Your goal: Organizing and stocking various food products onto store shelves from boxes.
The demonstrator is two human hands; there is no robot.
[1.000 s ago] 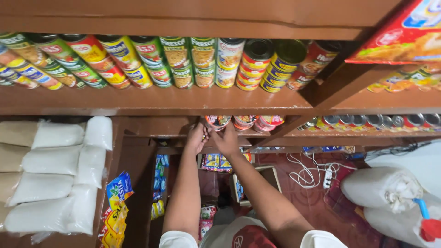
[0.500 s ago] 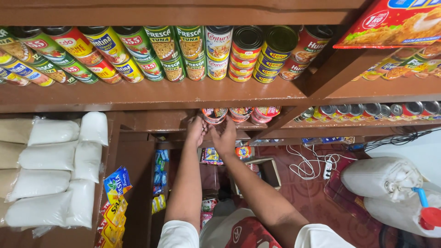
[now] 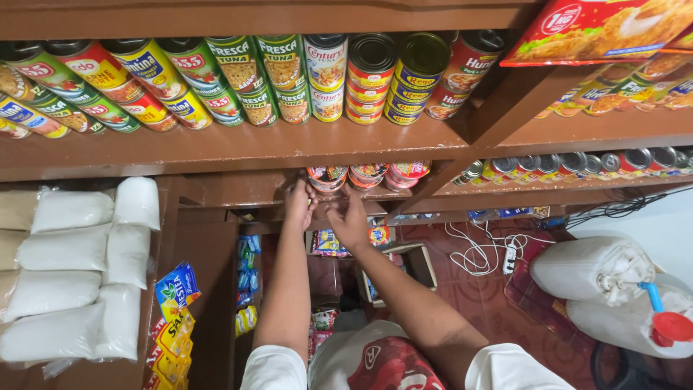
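Left hand (image 3: 299,204) is raised to the lower shelf (image 3: 238,189), fingers curled about the base of a small can (image 3: 326,178) standing at the shelf's front edge. Right hand (image 3: 349,219) is just beside it, fingers half spread and reaching up under the same can; whether it grips cannot be told. Two more small cans (image 3: 390,174) stand on the lower shelf to the right of the held one. Directly above the lower shelf, the upper shelf (image 3: 238,146) carries a row of tall cans (image 3: 281,76). Left of the lower shelf lie white bags (image 3: 68,253), with yellow sachets (image 3: 173,325) hanging below. Far right of it stand white jugs (image 3: 599,278).
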